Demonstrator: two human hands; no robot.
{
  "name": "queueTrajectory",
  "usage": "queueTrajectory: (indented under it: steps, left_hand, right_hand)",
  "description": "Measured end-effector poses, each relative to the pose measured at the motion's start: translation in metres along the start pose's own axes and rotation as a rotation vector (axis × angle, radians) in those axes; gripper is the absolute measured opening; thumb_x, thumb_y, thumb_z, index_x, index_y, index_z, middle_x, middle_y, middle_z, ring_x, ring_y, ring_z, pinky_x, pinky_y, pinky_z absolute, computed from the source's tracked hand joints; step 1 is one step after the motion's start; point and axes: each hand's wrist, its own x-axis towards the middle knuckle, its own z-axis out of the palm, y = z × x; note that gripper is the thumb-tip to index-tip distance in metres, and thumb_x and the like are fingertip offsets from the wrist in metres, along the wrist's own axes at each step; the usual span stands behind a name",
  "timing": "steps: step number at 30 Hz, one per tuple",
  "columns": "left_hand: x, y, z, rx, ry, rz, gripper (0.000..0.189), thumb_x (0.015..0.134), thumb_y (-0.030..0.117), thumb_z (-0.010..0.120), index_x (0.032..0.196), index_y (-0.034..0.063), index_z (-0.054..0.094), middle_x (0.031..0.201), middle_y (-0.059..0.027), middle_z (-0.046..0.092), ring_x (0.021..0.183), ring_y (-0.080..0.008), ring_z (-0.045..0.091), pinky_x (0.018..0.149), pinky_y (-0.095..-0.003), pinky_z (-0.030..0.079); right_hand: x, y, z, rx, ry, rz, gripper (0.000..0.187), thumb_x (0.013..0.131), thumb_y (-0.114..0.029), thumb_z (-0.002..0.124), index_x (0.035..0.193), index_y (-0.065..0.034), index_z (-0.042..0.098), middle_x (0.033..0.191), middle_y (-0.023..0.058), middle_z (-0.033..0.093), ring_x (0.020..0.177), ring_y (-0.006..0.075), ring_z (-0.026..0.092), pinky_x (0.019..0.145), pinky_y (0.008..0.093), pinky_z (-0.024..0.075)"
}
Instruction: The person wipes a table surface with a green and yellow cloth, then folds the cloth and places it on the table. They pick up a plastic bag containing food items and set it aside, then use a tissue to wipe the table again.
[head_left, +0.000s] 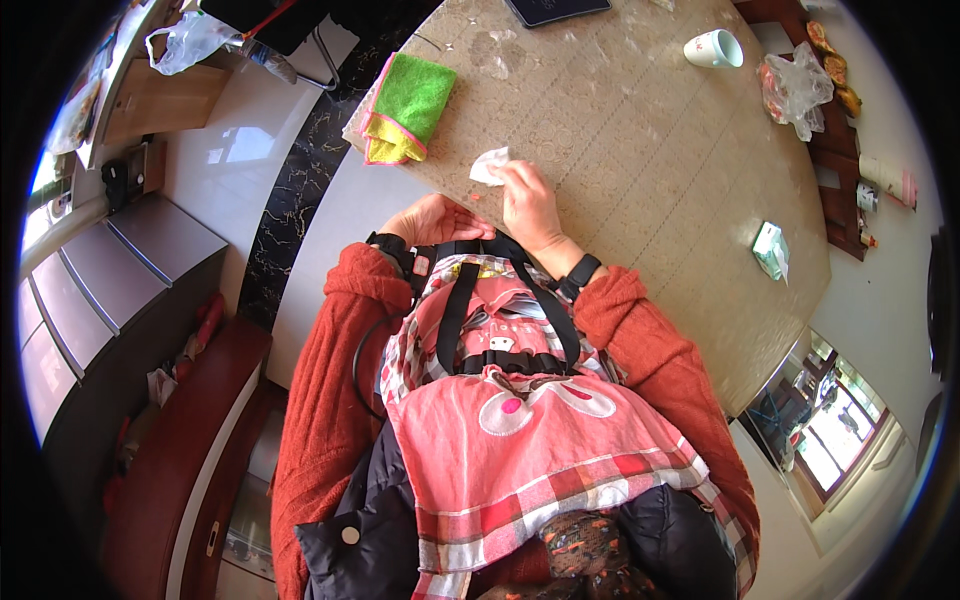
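Observation:
A crumpled white tissue (490, 165) is pinched in the fingers of my right hand (531, 204), just above or against the patterned tablecloth (622, 150). Close to the table's edge, a small orange scrap (475, 197) lies on the cloth, below the tissue. My left hand (442, 220) is held at that edge with the palm turned up and the fingers loosely curled; nothing shows in it. To the left of the tissue, a folded green and yellow cloth (412, 101) with pink trim rests at the table's corner.
A white cup (712, 49), a plastic bag (799, 90) and a green tissue pack (770, 250) are on the right side of the table. A dark tablet (559, 9) lies at the far edge. Left of me stands a dark red cabinet (187, 442).

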Motion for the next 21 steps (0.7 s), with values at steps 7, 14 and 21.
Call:
queueTrajectory:
  steps: [7,14,21]
  left_hand:
    - [-0.001,-0.001,0.003,-0.026,-0.01,-0.009,0.048,0.1,0.023,0.033,0.115,-0.0205,0.046,0.111,-0.031,0.058,0.105,-0.0389,0.06,0.091,-0.0372,0.053]
    - [0.007,-0.006,-0.015,-0.013,-0.045,0.016,0.043,0.099,0.021,0.032,0.117,-0.0164,0.046,0.112,-0.0285,0.058,0.107,-0.0346,0.06,0.093,-0.0377,0.052]
    - [0.015,-0.012,-0.025,-0.083,-0.121,0.112,0.036,0.098,0.015,0.03,0.119,-0.0064,0.049,0.113,-0.0223,0.059,0.105,-0.0321,0.06,0.093,-0.0408,0.051]
  right_hand:
    - [0.001,0.001,-0.02,-0.007,0.086,0.163,0.029,0.077,0.004,0.055,0.104,-0.0049,0.062,0.097,0.0104,0.058,0.092,0.0293,0.057,0.082,0.0371,0.0482]
    - [-0.019,-0.018,0.01,0.023,-0.077,-0.063,0.03,0.077,0.006,0.054,0.105,-0.0019,0.061,0.097,0.0115,0.057,0.092,0.0304,0.057,0.084,0.0375,0.0471]
    - [-0.018,-0.027,-0.002,0.212,-0.156,-0.115,0.03,0.076,0.003,0.057,0.105,-0.0048,0.061,0.096,0.0111,0.057,0.089,0.028,0.058,0.08,0.0361,0.0498]
